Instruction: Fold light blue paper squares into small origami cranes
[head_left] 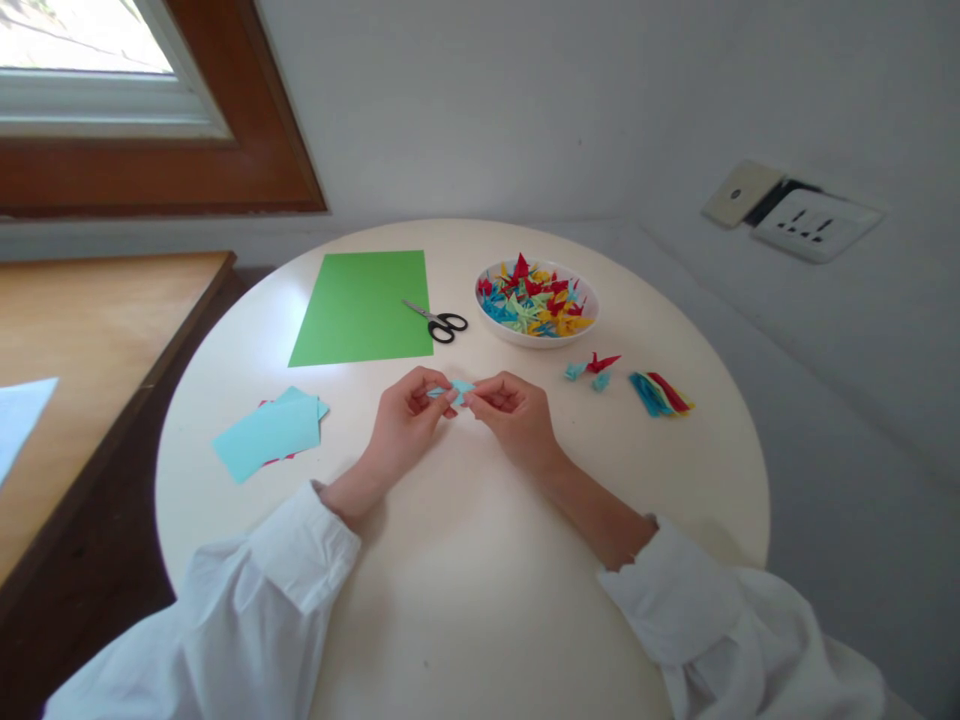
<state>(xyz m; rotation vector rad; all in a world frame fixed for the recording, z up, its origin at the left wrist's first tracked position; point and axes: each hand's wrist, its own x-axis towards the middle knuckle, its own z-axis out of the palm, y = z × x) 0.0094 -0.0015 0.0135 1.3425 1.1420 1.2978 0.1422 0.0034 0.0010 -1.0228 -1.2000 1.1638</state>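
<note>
A small light blue folded paper [461, 390] is pinched between both hands above the middle of the table. My left hand [409, 418] grips its left end, thumb against fingertips. On the other side, my right hand [519, 412] pinches the right end. The fingers cover part of the folds. Just beyond the hands lie scissors [439, 322] with black handles, their blades resting on a green sheet [364, 305]. To the right are a small red paper crane [602, 362] and two light blue folded pieces [600, 381].
A white bowl [534, 340] full of colourful paper cranes stands at the back of the round white table [480, 600]. Colourful folded strips [661, 395] lie at the right. Light blue paper sheets [270, 437] overlap red paper at the left. A wooden table [112, 320] stands beyond.
</note>
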